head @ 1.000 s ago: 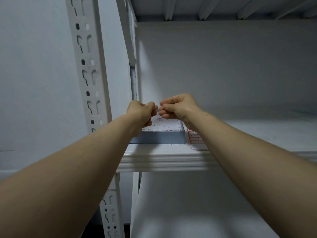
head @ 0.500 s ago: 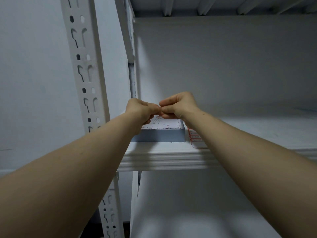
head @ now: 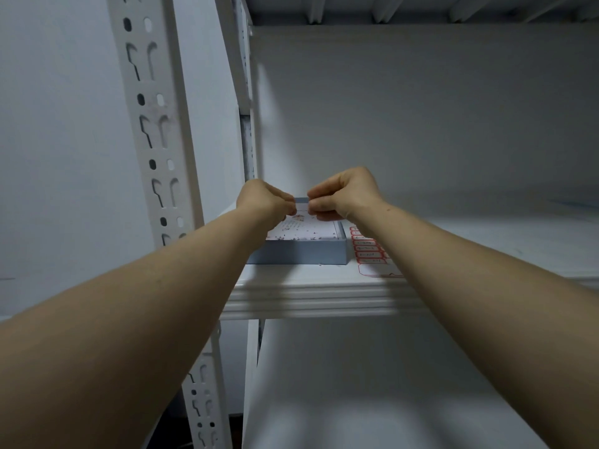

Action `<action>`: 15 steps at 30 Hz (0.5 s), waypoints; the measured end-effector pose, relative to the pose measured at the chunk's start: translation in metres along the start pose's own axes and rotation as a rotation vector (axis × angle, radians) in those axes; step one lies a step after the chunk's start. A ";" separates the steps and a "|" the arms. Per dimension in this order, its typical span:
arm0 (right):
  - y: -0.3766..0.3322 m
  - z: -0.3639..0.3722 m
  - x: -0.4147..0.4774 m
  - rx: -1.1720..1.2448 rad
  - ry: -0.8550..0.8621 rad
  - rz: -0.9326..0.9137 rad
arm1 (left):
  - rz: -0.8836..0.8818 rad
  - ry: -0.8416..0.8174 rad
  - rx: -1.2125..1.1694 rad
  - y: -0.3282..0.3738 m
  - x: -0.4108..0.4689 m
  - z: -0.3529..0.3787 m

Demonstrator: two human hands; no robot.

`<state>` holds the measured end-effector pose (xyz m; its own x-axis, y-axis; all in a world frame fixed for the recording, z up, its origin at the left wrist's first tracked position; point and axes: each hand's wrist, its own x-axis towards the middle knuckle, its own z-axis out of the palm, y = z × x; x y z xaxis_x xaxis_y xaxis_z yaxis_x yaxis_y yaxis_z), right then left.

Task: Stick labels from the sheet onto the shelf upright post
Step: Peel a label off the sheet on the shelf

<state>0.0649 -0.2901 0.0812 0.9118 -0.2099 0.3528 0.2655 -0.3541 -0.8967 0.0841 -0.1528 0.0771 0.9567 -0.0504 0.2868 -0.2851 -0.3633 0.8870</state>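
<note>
My left hand [head: 264, 199] and my right hand [head: 345, 194] are raised together above the shelf, fingertips facing each other. Between them they pinch a small white label [head: 301, 206], each hand on one end. Below them lies a label sheet [head: 369, 252] with red-outlined labels on the shelf board [head: 324, 293], partly under my right forearm. The white slotted upright post [head: 155, 124] stands to the left of my hands, apart from them.
A shallow blue box [head: 301, 254] with printed white paper inside sits on the shelf under my hands. A second upright [head: 246, 92] rises behind it. Another shelf board [head: 356, 384] lies below, and the shelf above closes the top.
My hands have drawn slightly apart, so the small label now shows stretched between the fingertips. The view has tilted a little upward.
</note>
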 end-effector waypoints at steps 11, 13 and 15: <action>-0.002 0.004 -0.006 -0.224 -0.070 -0.028 | 0.018 0.045 0.076 -0.001 -0.003 0.004; 0.000 0.005 -0.006 -0.240 -0.061 -0.044 | -0.005 0.058 0.051 0.000 -0.004 0.004; 0.001 0.005 -0.007 -0.309 -0.050 -0.083 | 0.000 0.062 0.037 0.002 -0.005 0.004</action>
<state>0.0606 -0.2847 0.0766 0.9073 -0.1260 0.4011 0.2392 -0.6298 -0.7390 0.0787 -0.1574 0.0759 0.9508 0.0071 0.3096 -0.2814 -0.3976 0.8733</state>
